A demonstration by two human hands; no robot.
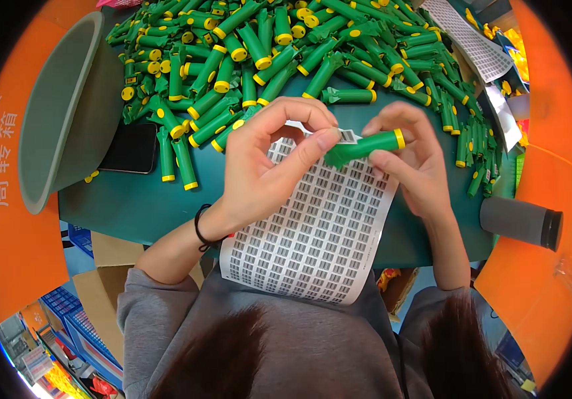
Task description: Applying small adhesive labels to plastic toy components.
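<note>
Green tube (378, 143) is held up over the upper part of a printed label sheet (299, 246), slanted, its yellow cap (400, 138) to the right and a crinkled green tail (338, 157) to the left. Right hand (422, 163): closed around the tube, thumb on the near side, fingers curled behind. Left hand (259, 159): thumb and forefinger pinched together on a small label (348, 137), which sits at the tube's tail-side end; cannot tell whether it touches the wrapper. Handling estimate: tube probably light, fairly firm along the barrel, soft and easily creased at the tail; the glossy wrapper may be a little slippery. Best hold is likely the barrel close to the cap, leaving the rest of the surface exposed. Label looks thin and bendable, likely tacky underneath, so a light grip by one edge seems best. Surroundings: a large pile of similar tubes (256, 46) covers the far part of the green table (116, 209), its near edge just beyond the hands and limiting forward reach. The sheet extends over the lap beneath both forearms, where a sleeve or wrist could snag it. Left: a dark flat slab (133, 149) and a grey-green basin (53, 126). Right: a grey cylinder (513, 221), clear of the right hand.
</note>
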